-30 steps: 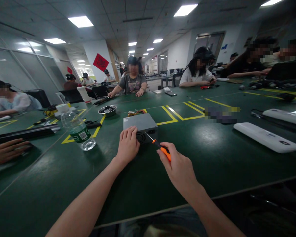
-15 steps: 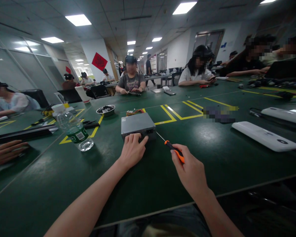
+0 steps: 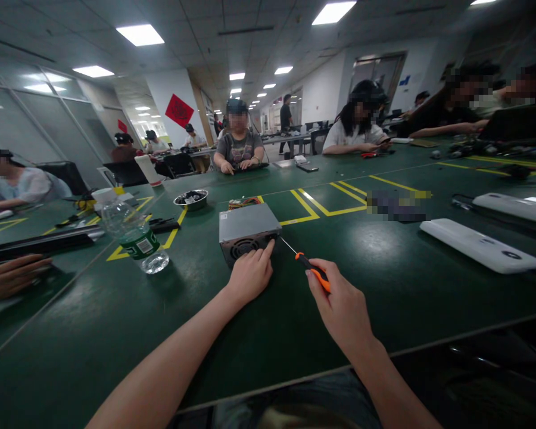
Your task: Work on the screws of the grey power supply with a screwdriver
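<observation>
A grey metal computer power supply [image 3: 249, 223] sits on the green table, its round fan grille facing me and a bundle of coloured cables behind it. My left hand [image 3: 252, 275] rests against the lower front of the box, fingers apart and holding nothing. Its index finger reaches up to the box's right front corner, by the socket. My right hand [image 3: 343, 301] is closed around the black and orange handle of a screwdriver [image 3: 312, 271]. The thin shaft points up and left, its tip at the right side of the power supply; whether it touches a screw is too small to tell.
Left of the box stand a clear water bottle [image 3: 142, 241] and a metal bowl [image 3: 190, 200] of small parts. A white elongated device [image 3: 477, 245] lies to the right. A co-worker's hand [image 3: 15, 277] is at the left edge; other people sit across the table [image 3: 384, 298].
My left hand has slid down and right, uncovering the fan grille, with its index finger now by the corner. The screwdriver and my right hand have shifted slightly left.
</observation>
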### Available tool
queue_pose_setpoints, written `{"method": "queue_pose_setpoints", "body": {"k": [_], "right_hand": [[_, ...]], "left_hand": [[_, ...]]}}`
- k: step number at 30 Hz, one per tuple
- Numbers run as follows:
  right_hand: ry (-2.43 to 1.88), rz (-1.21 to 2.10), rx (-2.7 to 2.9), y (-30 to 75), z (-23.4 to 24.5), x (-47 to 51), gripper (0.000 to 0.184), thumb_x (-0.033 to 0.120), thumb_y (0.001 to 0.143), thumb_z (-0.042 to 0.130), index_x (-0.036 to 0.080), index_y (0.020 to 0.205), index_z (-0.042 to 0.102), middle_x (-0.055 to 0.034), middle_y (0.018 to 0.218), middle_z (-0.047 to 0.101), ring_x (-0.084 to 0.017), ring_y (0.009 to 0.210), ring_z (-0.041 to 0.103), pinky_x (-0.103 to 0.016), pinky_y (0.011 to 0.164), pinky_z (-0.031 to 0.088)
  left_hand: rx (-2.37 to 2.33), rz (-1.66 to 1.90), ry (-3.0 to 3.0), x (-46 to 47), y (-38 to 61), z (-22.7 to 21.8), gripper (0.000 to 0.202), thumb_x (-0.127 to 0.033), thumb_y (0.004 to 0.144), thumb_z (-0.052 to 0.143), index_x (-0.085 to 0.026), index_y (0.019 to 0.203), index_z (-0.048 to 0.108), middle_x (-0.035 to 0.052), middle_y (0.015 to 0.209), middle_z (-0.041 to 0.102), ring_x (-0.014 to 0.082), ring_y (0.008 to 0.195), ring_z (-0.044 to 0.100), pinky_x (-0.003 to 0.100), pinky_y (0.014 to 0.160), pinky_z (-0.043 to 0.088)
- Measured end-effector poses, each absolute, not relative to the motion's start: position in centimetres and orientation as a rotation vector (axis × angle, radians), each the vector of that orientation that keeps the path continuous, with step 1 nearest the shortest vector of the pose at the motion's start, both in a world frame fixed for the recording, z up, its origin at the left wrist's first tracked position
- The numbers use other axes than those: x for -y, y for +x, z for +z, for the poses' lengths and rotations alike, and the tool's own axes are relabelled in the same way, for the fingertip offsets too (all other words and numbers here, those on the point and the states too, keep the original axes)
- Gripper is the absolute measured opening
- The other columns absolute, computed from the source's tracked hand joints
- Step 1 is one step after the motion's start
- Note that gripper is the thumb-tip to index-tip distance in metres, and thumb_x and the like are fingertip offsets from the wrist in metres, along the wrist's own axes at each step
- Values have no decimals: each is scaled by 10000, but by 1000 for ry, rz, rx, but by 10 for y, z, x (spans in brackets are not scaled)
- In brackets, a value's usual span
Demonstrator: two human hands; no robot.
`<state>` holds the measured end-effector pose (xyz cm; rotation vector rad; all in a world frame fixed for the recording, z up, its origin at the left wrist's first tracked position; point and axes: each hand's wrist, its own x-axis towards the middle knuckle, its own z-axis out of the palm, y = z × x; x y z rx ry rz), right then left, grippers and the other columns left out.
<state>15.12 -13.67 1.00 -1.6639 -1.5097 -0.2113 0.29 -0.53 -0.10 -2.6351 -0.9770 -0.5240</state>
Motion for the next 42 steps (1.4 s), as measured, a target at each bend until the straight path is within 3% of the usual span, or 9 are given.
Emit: {"method": "queue_pose_setpoints", "body": {"k": [8, 14, 17, 23, 27, 31, 39, 42], "right_hand": [[-1660, -161, 1525, 151, 10, 135, 225, 324, 900, 376, 191, 1041, 488, -47, 909, 634, -165, 720, 636, -266, 571, 487], [-1550, -297, 1533, 145, 8, 132, 301, 256, 853, 416, 130, 1127, 423, -158, 1079, 465, -226, 931, 562, -345, 697, 513], [-1437, -333, 1604, 144, 7, 132, 274, 197, 862, 406, 143, 1131, 407, -136, 1051, 483, -209, 955, 544, -345, 756, 502], [-1524, -364, 1564, 150, 7, 134, 182, 246, 898, 409, 204, 1046, 506, -59, 932, 561, -162, 815, 590, -286, 700, 494], [-1532, -239, 1558, 147, 10, 135, 223, 265, 903, 375, 191, 1081, 487, -92, 1017, 502, -181, 899, 565, -321, 750, 495], [-1439, -179, 1601, 140, 12, 136, 303, 190, 871, 381, 158, 1173, 395, -139, 1133, 403, -208, 1038, 491, -367, 838, 476], [-1482, -282, 1525, 144, 10, 134, 189, 225, 899, 374, 201, 1059, 471, -78, 985, 502, -161, 821, 575, -303, 674, 524], [-1501, -230, 1544, 144, 10, 135, 196, 234, 900, 363, 204, 1061, 471, -89, 1022, 485, -182, 877, 572, -336, 716, 526]], "left_hand": [[1049, -562, -2700, 4, 4, -2, 488, -223, 876, 340, -145, 1353, 273, 75, 984, 616, 176, 861, 579, 294, 755, 465], [1119, -584, -2749, 2, 4, -3, 501, -183, 859, 354, -162, 1352, 268, 67, 964, 635, 162, 834, 598, 271, 732, 467], [1127, -573, -2770, 3, 4, -3, 512, -178, 848, 368, -158, 1350, 270, 63, 933, 643, 163, 816, 605, 267, 717, 467], [1157, -544, -2754, 4, 5, -3, 528, -171, 835, 382, -170, 1351, 272, 56, 917, 650, 163, 795, 612, 265, 703, 467], [1177, -534, -2746, 4, 5, -2, 530, -170, 837, 383, -170, 1355, 271, 52, 904, 652, 156, 804, 612, 254, 718, 462], [1167, -534, -2764, 4, 5, -2, 535, -178, 840, 375, -169, 1362, 256, 54, 905, 654, 160, 801, 616, 257, 715, 464], [1183, -532, -2754, 3, 4, -4, 549, -181, 830, 375, -167, 1365, 250, 51, 878, 655, 161, 768, 617, 259, 699, 467], [1183, -539, -2759, 3, 4, -3, 540, -187, 834, 374, -167, 1361, 257, 51, 867, 654, 165, 756, 618, 264, 689, 469]]}}
